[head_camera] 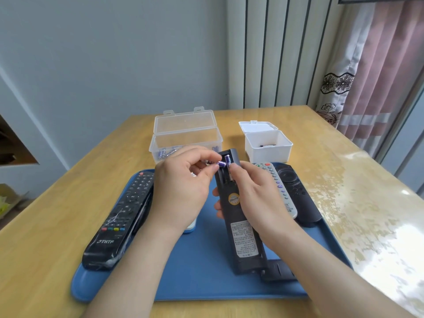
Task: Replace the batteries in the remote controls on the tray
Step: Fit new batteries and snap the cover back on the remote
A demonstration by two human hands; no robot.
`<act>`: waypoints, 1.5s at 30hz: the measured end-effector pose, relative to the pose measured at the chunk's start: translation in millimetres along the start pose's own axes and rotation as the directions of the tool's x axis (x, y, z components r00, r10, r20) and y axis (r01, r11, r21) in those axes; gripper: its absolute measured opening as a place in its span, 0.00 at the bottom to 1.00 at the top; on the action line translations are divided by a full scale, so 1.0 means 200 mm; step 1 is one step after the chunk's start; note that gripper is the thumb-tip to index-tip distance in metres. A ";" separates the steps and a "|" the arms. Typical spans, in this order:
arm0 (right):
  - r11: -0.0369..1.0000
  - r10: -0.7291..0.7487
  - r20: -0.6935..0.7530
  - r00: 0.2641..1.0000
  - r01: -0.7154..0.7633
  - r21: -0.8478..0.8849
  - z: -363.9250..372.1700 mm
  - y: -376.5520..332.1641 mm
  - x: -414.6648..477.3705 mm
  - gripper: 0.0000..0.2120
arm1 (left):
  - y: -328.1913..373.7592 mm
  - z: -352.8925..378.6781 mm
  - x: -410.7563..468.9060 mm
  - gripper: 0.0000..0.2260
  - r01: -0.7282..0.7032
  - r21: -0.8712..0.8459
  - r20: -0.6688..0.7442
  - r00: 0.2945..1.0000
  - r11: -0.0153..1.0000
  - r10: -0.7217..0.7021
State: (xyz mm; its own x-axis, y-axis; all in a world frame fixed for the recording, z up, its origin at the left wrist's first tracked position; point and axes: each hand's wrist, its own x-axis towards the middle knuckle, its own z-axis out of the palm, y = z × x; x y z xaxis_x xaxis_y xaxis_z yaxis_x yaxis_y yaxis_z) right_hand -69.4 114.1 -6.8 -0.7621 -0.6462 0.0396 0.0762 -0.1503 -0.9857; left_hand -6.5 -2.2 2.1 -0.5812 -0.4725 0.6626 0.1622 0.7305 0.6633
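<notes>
A long black remote (243, 235) lies face down over the blue tray (206, 283), its battery bay open at the far end. My right hand (254, 200) grips this remote round its middle, and its thumb presses a purple battery (227, 159) standing in the bay. My left hand (183, 191) pinches a second purple battery (221, 163) just left of the bay. The remote's loose back cover (278, 270) lies on the tray by its near end.
A black THTF remote (124, 216) lies on the tray's left edge. A white remote (278, 187) and a black one (298, 193) lie at the right. Behind the tray stand a clear box of purple batteries (185, 136) and a small white box (267, 143) holding a battery.
</notes>
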 end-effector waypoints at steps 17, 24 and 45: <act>1.000 -0.010 0.046 0.999 0.009 0.022 0.02 -0.02 -0.03 0.17 | 0.02 0.03 -0.01 0.18 0.123 -0.105 -0.008 0.992 0.987 -0.124; 0.997 -0.001 0.034 0.999 -0.002 0.074 0.01 -0.03 -0.02 0.17 | 0.01 0.01 0.00 0.15 0.109 -0.148 0.060 0.993 0.983 -0.101; 0.993 -0.115 0.119 0.986 0.116 0.000 0.01 -0.03 -0.02 0.07 | 0.05 0.02 -0.01 0.09 0.451 -0.558 0.197 0.888 0.697 -0.417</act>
State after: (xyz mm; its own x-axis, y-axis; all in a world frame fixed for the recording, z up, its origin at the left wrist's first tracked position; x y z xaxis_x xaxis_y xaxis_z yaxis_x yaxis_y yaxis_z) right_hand -66.1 116.8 0.1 -0.6836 -0.7093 0.1719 -0.0124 -0.2242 -0.9745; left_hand -7.6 8.1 6.1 -0.7402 -0.6268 0.2433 0.2964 0.0207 0.9548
